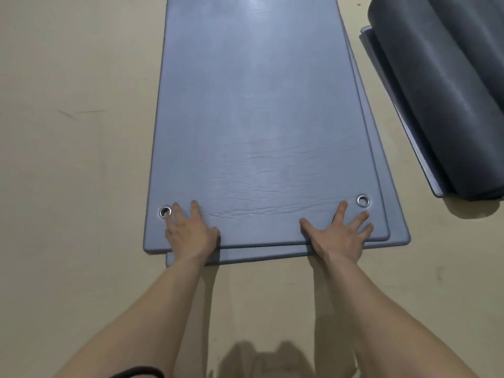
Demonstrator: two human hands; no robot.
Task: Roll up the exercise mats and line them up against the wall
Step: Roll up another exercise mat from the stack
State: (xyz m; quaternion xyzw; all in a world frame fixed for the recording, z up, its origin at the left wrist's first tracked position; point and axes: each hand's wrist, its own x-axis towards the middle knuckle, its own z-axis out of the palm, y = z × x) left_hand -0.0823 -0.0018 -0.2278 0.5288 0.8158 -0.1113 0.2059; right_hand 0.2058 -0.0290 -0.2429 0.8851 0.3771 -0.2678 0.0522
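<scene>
Top mat [259, 118] lies flat on floor [68, 159], askew over lower mat [398, 237]. Left hand [191, 233], right hand [338, 237]: grip open, fingers flat on its near end. Rolled mat [441, 105] at right.

The top mat [259, 105] runs past the upper edge, so its far end is unseen. It covers most of the lower mat [395, 236], which shows only a strip along the right side and near end. The left hand [191, 233] and right hand [335, 236] hide the near edge where they lie; whether any finger hooks under it cannot be told. The rolled mat [436, 91] is cut by the right and upper edges, and a flat mat [433, 186] beneath it shows only its rim. A dark band [136, 372] at the bottom edge is too cropped to identify.
</scene>
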